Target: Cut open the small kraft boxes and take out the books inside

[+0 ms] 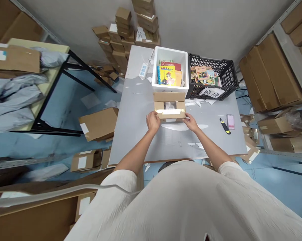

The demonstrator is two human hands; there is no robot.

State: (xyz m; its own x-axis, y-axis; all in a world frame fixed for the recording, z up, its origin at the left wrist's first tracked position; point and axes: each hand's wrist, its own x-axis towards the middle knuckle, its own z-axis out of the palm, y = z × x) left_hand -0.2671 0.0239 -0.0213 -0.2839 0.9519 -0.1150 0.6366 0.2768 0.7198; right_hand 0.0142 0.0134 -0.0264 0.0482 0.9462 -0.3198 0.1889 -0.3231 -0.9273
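Observation:
A small cardboard box (169,115) with its flaps up lies on the grey table, a pale plastic-looking item (170,105) showing inside. My left hand (153,121) is closed on the box's near left corner. At the near right corner, my right hand (191,123) pinches the cardboard between thumb and fingers. Right behind the box stands a white foam box (169,89) with books (167,75) in it. Beside that is a black plastic crate (226,78) holding several more books and bearing a handwritten paper sign (211,92).
On the table's right lie a utility knife (225,126) and a pink-and-white pack (230,122). A power strip (143,71) rests at the back left. Torn paper scraps (199,145) are scattered over the grey table (134,134). Cardboard boxes (98,124) crowd the floor on both sides.

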